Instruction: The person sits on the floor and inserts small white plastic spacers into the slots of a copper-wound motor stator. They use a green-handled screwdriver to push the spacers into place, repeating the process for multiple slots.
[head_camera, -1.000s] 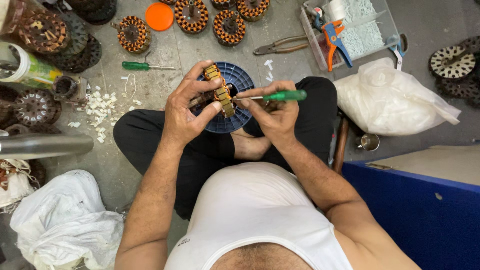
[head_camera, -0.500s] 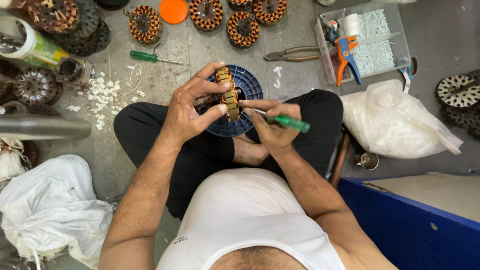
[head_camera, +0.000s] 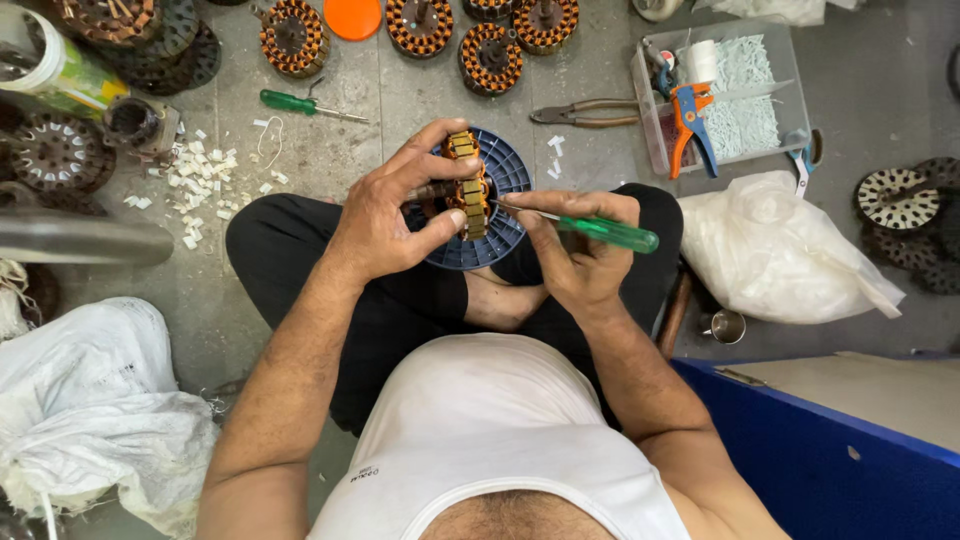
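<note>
Stator (head_camera: 466, 186) stands on edge over the blue spool (head_camera: 500, 215), above the crossed legs. Left hand (head_camera: 385, 215) curls round it from the left: fingers over the top, thumb pressed on its near face, wrist bent inward. Right hand (head_camera: 580, 250), just right of stator, pinches a green screwdriver (head_camera: 600, 232) w/ thumb & fingers, tip at the stator's side, handle pointing away to the right.
</note>
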